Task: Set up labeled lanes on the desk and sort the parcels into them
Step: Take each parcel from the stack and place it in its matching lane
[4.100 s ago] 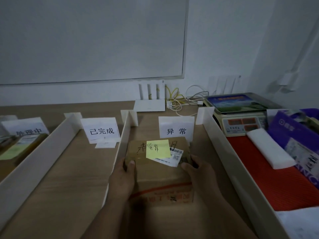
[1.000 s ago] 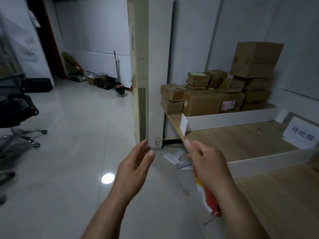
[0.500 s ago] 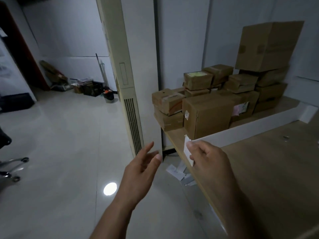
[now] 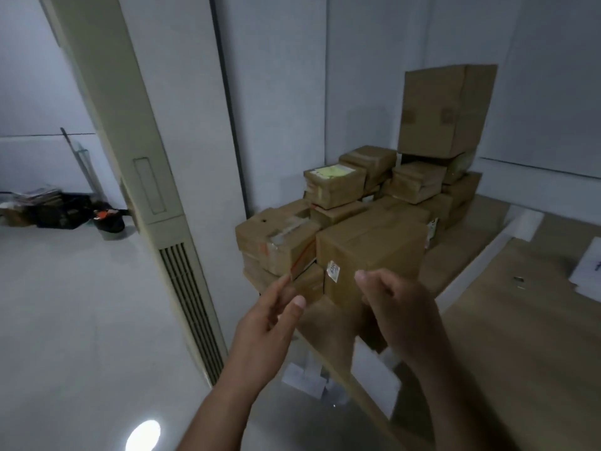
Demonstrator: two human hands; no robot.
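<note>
Reaching across the desk (image 4: 520,353) edge, a left hand (image 4: 271,320) with straight, slightly spread fingers and a right hand (image 4: 401,315) with loosely curled fingers hover empty, close before the front box (image 4: 370,252). Beyond it, parcels (image 4: 419,180) sit stacked at the desk's end against the wall. Bare floor (image 4: 81,304) opens leftward past an air-conditioner column (image 4: 156,190).

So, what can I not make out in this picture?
Head view:
- The sticker on the front box: print too small, blurred.
- The front box's lower corner: hidden by the right hand.
- The label on the desk: cut off by the right edge.
- The rear boxes: partly hidden behind the front ones.
</note>
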